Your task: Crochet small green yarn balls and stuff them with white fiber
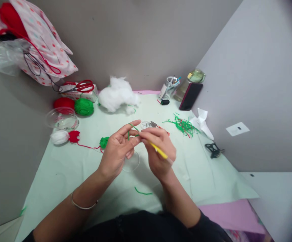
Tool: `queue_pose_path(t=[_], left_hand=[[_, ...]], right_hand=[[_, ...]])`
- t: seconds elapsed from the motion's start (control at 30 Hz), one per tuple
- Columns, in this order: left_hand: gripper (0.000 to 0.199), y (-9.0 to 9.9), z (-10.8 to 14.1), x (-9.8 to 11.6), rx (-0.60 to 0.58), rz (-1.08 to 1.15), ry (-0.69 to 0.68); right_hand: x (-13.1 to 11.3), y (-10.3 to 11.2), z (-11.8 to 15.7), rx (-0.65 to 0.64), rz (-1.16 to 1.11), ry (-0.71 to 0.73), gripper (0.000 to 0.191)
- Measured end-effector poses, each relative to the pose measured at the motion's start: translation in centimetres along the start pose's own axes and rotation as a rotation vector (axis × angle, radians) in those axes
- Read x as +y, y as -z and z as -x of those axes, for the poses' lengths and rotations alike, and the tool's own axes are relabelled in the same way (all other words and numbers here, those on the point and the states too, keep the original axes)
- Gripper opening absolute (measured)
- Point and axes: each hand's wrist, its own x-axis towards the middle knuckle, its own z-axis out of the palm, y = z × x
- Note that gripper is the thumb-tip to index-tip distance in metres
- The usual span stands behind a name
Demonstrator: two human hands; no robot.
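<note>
Green yarn (134,127) loops round the raised index finger of my left hand (118,148), whose thumb and fingers pinch the strand. My right hand (160,151) is closed on a yellow-handled tool (158,150), probably a crochet hook; its tip meets the yarn between both hands, too small to make out. A small green yarn bundle (104,142) lies just left of my left hand, beside a red strand. Below the hands, a short green yarn piece (143,192) rests on the pale cloth (85,188).
White stuffing (118,95), a green yarn ball (84,107), a white ball (59,137) and red scissors (84,86) are at the left and back. To the right are green scraps (185,126), a phone (190,96), a jar (169,88) and a black clip (213,150).
</note>
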Motion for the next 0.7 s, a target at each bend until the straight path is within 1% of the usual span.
queue_pose_path(t=[0.03,0.07,0.1,0.13,0.2,0.27,0.3,0.37,0.43,0.53,0.6,0.7], left_hand=[[0.042,0.1,0.0,0.0,-0.012,0.049,0.038],[0.039,0.2,-0.1,0.1,-0.036,0.102,0.093],[0.036,0.3,-0.2,0.2,-0.060,0.154,0.150],[0.032,0.4,-0.2,0.4,-0.078,0.198,0.195],[0.028,0.6,-0.3,0.9,-0.088,0.250,0.230],[0.029,0.7,-0.3,1.1,-0.094,0.244,0.207],[0.030,0.6,-0.2,1.1,-0.109,0.222,0.193],[0.033,0.6,-0.2,0.9,-0.142,0.149,0.163],[0.036,0.5,-0.1,0.7,-0.147,0.060,0.121],[0.036,0.5,-0.2,0.4,-0.121,-0.059,0.049],[0.035,0.4,-0.2,0.4,-0.112,-0.098,0.020],[0.034,0.2,-0.1,0.5,-0.077,-0.097,0.010]], right_hand=[[0.1,-0.1,0.1,0.013,0.066,0.069,0.030],[0.1,-0.1,0.2,0.029,0.097,0.104,0.031],[0.1,0.0,0.1,0.044,0.088,0.092,0.030],[0.1,0.1,0.0,0.058,0.039,0.034,0.027],[0.1,0.4,-0.4,0.094,-0.142,-0.161,0.019],[0.0,0.7,-0.8,0.109,-0.335,-0.349,0.018],[0.0,0.7,-0.9,0.098,-0.404,-0.397,0.018],[0.1,0.7,-0.9,0.043,-0.454,-0.417,0.019],[0.2,0.6,-0.8,0.008,-0.442,-0.421,0.018],[0.6,0.6,-0.7,0.012,-0.496,-0.494,0.017],[0.7,0.6,-0.7,0.021,-0.555,-0.530,0.016],[0.7,0.6,-0.7,0.017,-0.556,-0.513,0.017]])
